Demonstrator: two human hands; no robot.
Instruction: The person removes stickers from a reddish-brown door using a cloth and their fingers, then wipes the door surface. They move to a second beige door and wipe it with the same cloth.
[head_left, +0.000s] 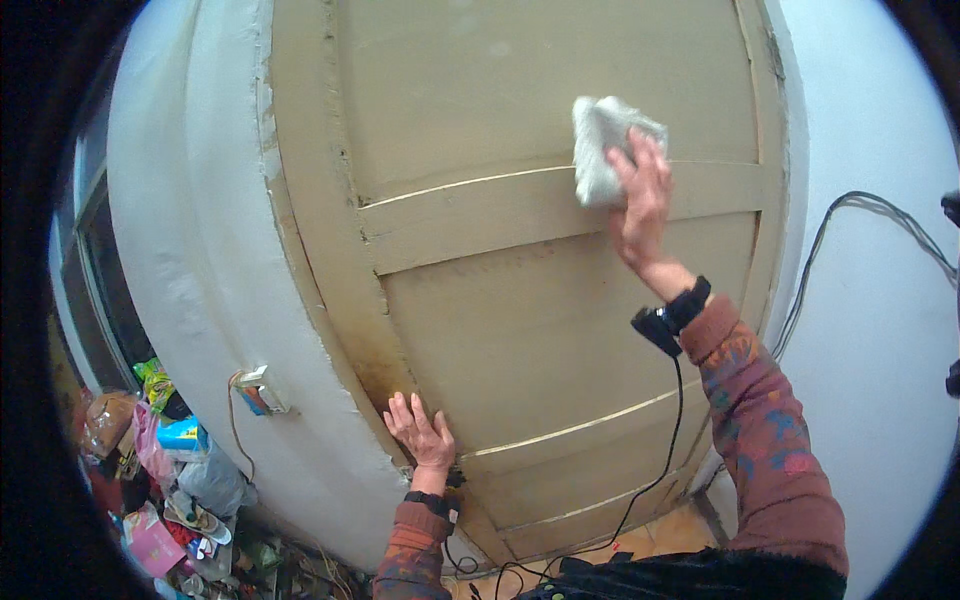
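Note:
A tan painted panel door (525, 337) fills the middle of the view. My right hand (645, 195) presses a folded pale cloth (596, 161) against it, over the upper cross rail, with fingers spread on the cloth. My left hand (422, 435) lies flat on the door's left stile, lower down, fingers somewhat apart and holding nothing. Brown staining (379, 371) darkens the stile just above the left fingertips. Each wrist wears a black strap, and a black cable (667, 457) hangs from the device on the right one (660, 326).
At lower left, bags, boxes and a shoe make a cluttered pile (180, 480) beside the white wall (217, 247). A small box (261, 390) with a wire is fixed to that wall. Dark cables (832, 210) run along the right wall. Tiled floor (679, 529) shows below the door.

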